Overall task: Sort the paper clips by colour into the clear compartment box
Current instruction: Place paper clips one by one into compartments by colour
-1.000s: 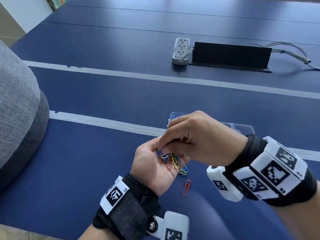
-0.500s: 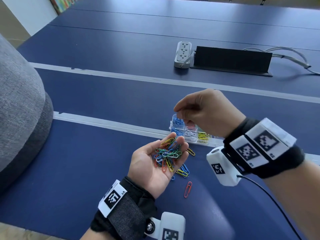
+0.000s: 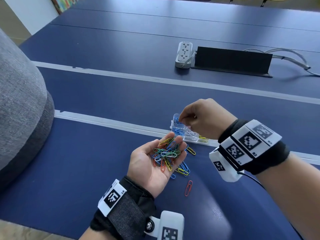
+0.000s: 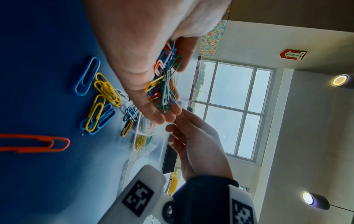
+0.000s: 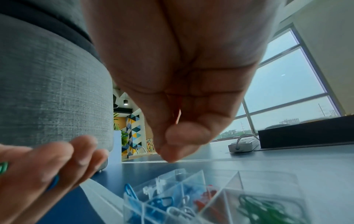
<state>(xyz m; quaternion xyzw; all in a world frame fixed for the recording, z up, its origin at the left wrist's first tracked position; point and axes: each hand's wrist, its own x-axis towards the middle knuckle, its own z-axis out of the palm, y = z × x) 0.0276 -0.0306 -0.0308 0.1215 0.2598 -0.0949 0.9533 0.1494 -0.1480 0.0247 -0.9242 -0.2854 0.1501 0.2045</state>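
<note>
We cup a heap of mixed coloured wire paper clips [image 3: 167, 154] in our flat left hand [image 3: 152, 163] as a tray, while our right hand [image 3: 199, 118], at one o'clock, pinches its grip narrow over the clear plastic compartment box [image 3: 187, 134] on the blue surface [image 3: 86, 170], whether on a clip we cannot tell

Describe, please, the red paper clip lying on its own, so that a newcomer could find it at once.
Start at the blue table and find the upturned left hand heaped with mixed clips. Just beside its wrist, nearer the person than the loose blue and yellow clips, lies the red paper clip: the only red one on the tabletop, touching no other.
</note>
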